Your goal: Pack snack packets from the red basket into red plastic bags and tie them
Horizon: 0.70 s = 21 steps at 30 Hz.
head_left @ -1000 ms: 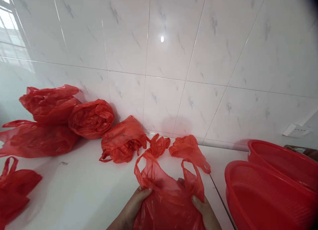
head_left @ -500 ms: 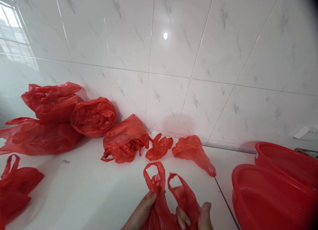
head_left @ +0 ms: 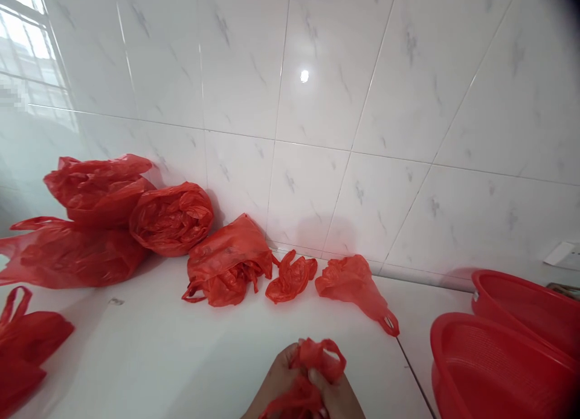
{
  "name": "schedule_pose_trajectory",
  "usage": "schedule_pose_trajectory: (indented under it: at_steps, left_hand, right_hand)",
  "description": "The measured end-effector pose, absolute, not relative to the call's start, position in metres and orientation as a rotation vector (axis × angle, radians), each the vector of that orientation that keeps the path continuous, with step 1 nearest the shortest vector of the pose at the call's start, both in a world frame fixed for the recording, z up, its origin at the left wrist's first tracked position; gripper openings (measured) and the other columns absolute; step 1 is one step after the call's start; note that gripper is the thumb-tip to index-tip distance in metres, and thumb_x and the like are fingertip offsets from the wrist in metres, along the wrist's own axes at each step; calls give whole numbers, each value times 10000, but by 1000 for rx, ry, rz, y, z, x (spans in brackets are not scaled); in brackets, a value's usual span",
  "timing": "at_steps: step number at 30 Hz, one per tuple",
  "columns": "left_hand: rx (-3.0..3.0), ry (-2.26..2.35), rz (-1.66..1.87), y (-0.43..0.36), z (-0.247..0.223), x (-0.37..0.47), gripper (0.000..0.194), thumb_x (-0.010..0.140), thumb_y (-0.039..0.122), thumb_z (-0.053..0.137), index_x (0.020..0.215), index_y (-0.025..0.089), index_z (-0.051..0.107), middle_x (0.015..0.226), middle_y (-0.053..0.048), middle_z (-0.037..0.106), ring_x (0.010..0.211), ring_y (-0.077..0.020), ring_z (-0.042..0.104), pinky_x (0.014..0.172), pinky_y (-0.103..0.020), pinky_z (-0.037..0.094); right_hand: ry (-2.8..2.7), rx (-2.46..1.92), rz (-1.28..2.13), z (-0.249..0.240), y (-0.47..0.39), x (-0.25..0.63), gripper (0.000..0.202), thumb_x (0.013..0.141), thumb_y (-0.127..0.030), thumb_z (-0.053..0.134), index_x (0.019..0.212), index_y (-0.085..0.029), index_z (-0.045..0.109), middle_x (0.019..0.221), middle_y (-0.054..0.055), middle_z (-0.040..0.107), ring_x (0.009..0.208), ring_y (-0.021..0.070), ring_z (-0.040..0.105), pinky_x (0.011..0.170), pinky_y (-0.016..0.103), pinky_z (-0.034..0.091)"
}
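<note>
A thin red plastic bag (head_left: 321,355) is bunched up between my two hands at the bottom of the head view, one handle loop sticking out to the right. My left hand (head_left: 281,374) is closed round the gathered plastic from the left. From the right, my right hand (head_left: 333,395) grips the same bag, its thumb pressed on the plastic. The hands are close together, and the lower part of the bag runs out of the picture. Beyond them on the white table (head_left: 190,352) lie a small crumpled red bag (head_left: 291,278) and a flattened red bag (head_left: 356,286).
Red plastic baskets (head_left: 493,371) stand at the right. A stuffed red bag (head_left: 229,262), a round bundled bag (head_left: 174,218) and stacked filled bags (head_left: 97,189) line the tiled wall (head_left: 312,183). Another red bag (head_left: 34,340) lies at the left edge. A table seam (head_left: 414,377) runs near the baskets.
My hands have come together. The bag's two handles, held up and apart before, are now gathered between my hands, with one loop showing. The view has shifted slightly.
</note>
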<state>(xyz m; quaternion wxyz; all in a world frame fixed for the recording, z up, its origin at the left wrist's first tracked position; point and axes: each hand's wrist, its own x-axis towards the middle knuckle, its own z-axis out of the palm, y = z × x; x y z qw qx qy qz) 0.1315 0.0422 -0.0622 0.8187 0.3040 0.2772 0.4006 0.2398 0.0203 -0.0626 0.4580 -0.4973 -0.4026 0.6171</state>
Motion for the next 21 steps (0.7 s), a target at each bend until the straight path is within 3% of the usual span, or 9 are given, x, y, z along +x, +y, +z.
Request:
schedule_pose_trajectory:
  at_steps: [3, 5, 7, 9, 11, 14, 17, 21]
  left_hand:
    - [766, 575, 899, 36, -66, 131, 348, 674, 358, 733, 928, 209, 548, 604, -23, 644, 544, -163, 614, 558, -268, 438]
    - [872, 539, 957, 36, -69, 128, 589, 639, 339, 772, 1134, 205, 482, 727, -38, 668, 639, -156, 619, 645, -270, 448]
    - [972, 523, 996, 41, -71, 125, 902, 565, 321, 828, 1321, 220, 345, 837, -44, 664, 746, -167, 617, 735, -287, 447]
    - [1024, 535, 1023, 49, -69, 121, 1049, 553, 396, 832, 1403, 222, 242, 915, -57, 650, 828, -192, 612, 800, -320, 441]
    - [1046, 592, 1052, 57, -66, 120, 887, 669, 527, 717, 1387, 204, 307, 919, -63, 646, 816, -195, 610, 799, -338, 445]
    - [1093, 675, 1047, 65, -60, 119, 580, 829, 610, 464, 1166, 146, 557, 753, -49, 646, 658, -169, 590, 668, -307, 448]
    - [1084, 661, 1040, 67, -56, 120, 561, 853, 618, 401, 933, 120, 645, 653, -49, 629, 590, -154, 568, 596, -275, 421]
    - [1037, 568, 1040, 68, -55, 119, 492, 869, 561, 435, 929, 124, 652, 734, -68, 659, 645, -151, 589, 576, -243, 400]
  right_hand:
    - [-921, -1203, 1533, -65, 26, 246, 489, 681, -659, 600, 587, -181, 557, 385, -65, 349, 385, 77, 362, 418, 208, 281]
    - [-916, -1200, 1471, -60, 33, 249, 511, 704, -646, 584, 501, -189, 475, 397, -53, 362, 404, 84, 377, 434, 217, 299]
    - [-918, -1271, 1364, -52, 43, 248, 483, 680, -623, 620, 505, -198, 472, 407, -47, 396, 410, 96, 394, 431, 227, 305]
    - [-908, -1337, 1267, -46, 54, 244, 425, 627, -598, 676, 569, -202, 535, 435, -39, 457, 427, 115, 429, 429, 238, 324]
    - [-922, -1353, 1221, -46, 62, 239, 410, 605, -591, 693, 621, -199, 573, 470, -25, 512, 450, 134, 468, 440, 250, 353]
    - [-986, -1226, 1290, -55, 64, 236, 398, 640, -577, 684, 641, -194, 575, 446, -34, 484, 431, 127, 451, 446, 251, 361]
    - [-901, -960, 1497, -63, 57, 243, 344, 677, -515, 691, 651, -187, 592, 484, -31, 499, 476, 123, 475, 536, 264, 423]
    - [-642, -799, 1757, -61, 49, 253, 564, 788, -676, 436, 794, -166, 677, 655, 59, 624, 646, 198, 591, 666, 344, 481]
